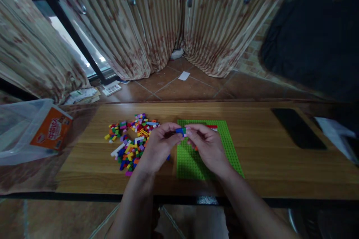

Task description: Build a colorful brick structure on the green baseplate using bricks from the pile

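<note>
Left hand [158, 145] and right hand [206, 146], fingers curled, pinch a small blue-green plastic brick [181, 130] above the studded green baseplate [227, 145], mid-table [266, 164].

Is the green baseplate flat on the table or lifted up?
Flat: the baseplate lies on the table; left hand and right hand pinch a blue brick above it.

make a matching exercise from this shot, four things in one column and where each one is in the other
Things:
1 blue brick
2 brick pile
3 baseplate
4 phone

Places:
A under the right hand
B beside the left hand
C pinched by both hands
D right end of the table

Pairs: 1-C, 2-B, 3-A, 4-D
</note>
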Demonstrator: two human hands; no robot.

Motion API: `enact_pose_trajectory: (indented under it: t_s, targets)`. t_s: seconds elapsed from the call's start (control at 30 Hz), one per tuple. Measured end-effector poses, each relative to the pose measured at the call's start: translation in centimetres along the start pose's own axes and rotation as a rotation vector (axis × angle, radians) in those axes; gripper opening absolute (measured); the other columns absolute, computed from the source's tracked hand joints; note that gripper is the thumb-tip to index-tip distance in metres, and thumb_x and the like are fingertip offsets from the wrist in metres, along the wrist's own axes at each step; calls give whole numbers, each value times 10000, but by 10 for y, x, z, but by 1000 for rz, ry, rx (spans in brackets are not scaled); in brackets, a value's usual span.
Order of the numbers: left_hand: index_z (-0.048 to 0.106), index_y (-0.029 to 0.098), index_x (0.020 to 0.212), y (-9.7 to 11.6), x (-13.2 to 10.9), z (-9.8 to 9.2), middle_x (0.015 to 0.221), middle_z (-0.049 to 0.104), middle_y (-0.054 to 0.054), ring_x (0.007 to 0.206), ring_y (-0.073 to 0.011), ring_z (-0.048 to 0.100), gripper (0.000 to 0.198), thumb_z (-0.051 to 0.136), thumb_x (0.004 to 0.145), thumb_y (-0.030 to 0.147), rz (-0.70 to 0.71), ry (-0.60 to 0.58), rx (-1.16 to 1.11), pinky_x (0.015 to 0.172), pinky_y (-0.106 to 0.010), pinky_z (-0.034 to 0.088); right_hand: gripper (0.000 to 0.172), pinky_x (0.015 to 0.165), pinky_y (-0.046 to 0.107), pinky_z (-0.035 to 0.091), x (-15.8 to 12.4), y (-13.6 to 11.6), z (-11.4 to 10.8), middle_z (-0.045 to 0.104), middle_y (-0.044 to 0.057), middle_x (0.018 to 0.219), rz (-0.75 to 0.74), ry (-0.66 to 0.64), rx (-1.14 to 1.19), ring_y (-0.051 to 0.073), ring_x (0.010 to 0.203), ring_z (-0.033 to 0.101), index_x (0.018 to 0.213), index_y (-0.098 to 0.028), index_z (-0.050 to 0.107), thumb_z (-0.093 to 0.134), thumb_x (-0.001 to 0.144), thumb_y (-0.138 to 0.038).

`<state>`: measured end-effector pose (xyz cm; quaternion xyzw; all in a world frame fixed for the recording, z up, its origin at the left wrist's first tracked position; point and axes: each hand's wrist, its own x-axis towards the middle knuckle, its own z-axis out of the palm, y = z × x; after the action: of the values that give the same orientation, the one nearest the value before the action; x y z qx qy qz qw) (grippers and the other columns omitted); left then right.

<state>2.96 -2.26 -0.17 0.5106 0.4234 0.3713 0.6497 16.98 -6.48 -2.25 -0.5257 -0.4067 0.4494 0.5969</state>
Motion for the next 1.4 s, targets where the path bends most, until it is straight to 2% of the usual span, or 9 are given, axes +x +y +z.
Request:
enact_pose_trajectory:
  t_s: [0.37,0.63,0.73,0.8,0.9,0.97,1.1,1.27,1.4]
  targets:
    - [662,150,774,-5,-6,-4,698,627,-11,662,-127,545,150,629,801,294,85,-79,252,638,-237,430,259,444,220,425,-3,-3,1,617,-21,570,76,-46,41,95,491,520,707,-191,710,745,729,-447]
    - [665,153,770,-4,-8,-21,619,584,14,547,-92,487,167,657,755,319,-29,-68,194,521,-202,380,281,496,258,523,-7,11,14,676,-2,648,175,-56,118,121,536,587,758,-192,722,760,712,-467]
    - [675,157,822,-2,-8,-29,661,615,12,573,-95,522,167,656,746,304,-61,-3,141,532,-197,404,249,532,291,541,-12,20,17,691,12,694,139,-79,-23,146,561,614,826,-204,718,676,803,-449]
    - [682,155,863,-1,-9,-34,711,646,0,615,-104,561,186,656,741,293,-74,38,105,558,-201,430,197,588,321,546,-15,24,19,701,33,748,53,-112,-217,170,613,637,866,-214,721,612,860,-378]
    - [696,150,895,-2,-9,-37,716,667,-8,640,-116,592,209,664,730,275,-95,45,83,590,-211,455,164,726,368,531,-18,26,23,713,72,848,-121,-153,-507,210,760,661,887,-217,731,569,876,-239]
    - [704,149,906,-3,-8,-36,699,673,-6,631,-121,601,228,681,710,263,-121,36,68,600,-221,467,179,783,379,519,-18,26,26,722,79,898,-160,-193,-550,219,829,664,904,-220,731,556,876,-193]
    - [713,148,922,-2,-8,-33,688,690,-9,615,-135,619,264,714,680,254,-135,39,62,605,-242,491,176,714,345,550,-18,28,30,730,50,883,-68,-239,-338,203,786,679,902,-249,718,543,907,-269]
    - [704,148,871,-1,-8,-30,716,706,-26,641,-145,635,214,734,685,251,-55,-6,82,615,-246,496,241,611,308,561,-15,24,27,713,12,761,72,-116,-32,168,633,660,923,-249,689,550,899,-445]
    - [691,148,824,-2,-8,-25,729,695,-30,660,-142,625,150,716,725,259,-5,-73,114,625,-243,481,259,517,253,514,-11,17,26,672,-7,654,105,-71,115,139,573,616,812,-218,671,691,779,-474]
